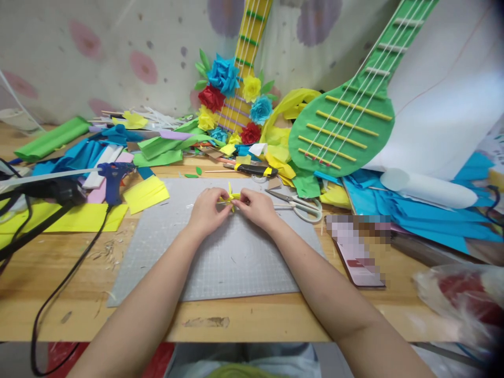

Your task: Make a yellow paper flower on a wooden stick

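Observation:
Above the grey cutting mat (236, 268), my left hand (209, 210) and my right hand (256, 206) meet with fingertips pinched. Between them is a small yellow paper piece (235, 196) with narrow pointed strips that stick out like petals. Both hands grip it, and the fingers partly hide its shape. Scissors (307, 209) with pale handles lie just right of my right hand, at the mat's edge. Behind the hands rests a black and yellow utility knife (255, 169).
A blue glue gun (114, 184) with a black cord stands left, near folded yellow paper (146, 193). At the back lean a green paper instrument (342, 126) and a yellow one (232, 113) with paper flowers. A phone (354, 257) and blue paper (413, 210) lie right.

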{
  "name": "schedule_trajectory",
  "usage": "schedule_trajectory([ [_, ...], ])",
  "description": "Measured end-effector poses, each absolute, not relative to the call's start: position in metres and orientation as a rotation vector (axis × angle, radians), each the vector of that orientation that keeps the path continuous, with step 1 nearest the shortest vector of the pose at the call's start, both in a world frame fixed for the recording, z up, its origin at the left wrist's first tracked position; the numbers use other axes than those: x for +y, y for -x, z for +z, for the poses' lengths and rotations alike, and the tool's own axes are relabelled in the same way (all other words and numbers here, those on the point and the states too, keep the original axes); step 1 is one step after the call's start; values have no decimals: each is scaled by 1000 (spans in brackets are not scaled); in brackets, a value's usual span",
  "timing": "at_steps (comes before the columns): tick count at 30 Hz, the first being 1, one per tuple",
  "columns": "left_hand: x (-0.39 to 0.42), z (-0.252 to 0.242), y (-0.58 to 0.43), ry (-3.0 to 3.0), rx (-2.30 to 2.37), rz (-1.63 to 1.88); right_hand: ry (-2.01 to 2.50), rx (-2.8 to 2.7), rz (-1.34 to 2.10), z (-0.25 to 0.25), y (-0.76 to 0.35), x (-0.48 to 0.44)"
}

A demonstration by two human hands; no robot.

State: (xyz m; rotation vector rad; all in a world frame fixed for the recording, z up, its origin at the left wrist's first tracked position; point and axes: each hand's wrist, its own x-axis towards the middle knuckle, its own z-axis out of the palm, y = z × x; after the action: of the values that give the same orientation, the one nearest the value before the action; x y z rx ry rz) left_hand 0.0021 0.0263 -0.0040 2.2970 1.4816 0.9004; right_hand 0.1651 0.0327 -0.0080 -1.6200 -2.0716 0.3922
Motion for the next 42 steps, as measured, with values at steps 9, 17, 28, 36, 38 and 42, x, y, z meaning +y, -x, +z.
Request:
schedule_trajectory([
  [9, 33, -8, 0, -2495, 1479, 892, 1664, -2094, 321, -5, -165, 29],
  [17, 37, -12, 1, -2582, 1333, 947, 1553, -2146, 248, -2, -167, 24],
  [28, 29, -6, 1, -2595, 1487, 820, 1365, -2272, 204, -10, -167, 27],
  [36, 32, -7, 2, -2475, 1535, 835, 1374, -2328, 217, -6, -164, 26],
  [38, 33, -7, 2, -2443, 1534, 852, 1366, -2331, 225, -5, -165, 26],
  [42, 33, -5, 3, -2460, 1519, 867, 1317, -2335, 233, -6, -168, 26],
])
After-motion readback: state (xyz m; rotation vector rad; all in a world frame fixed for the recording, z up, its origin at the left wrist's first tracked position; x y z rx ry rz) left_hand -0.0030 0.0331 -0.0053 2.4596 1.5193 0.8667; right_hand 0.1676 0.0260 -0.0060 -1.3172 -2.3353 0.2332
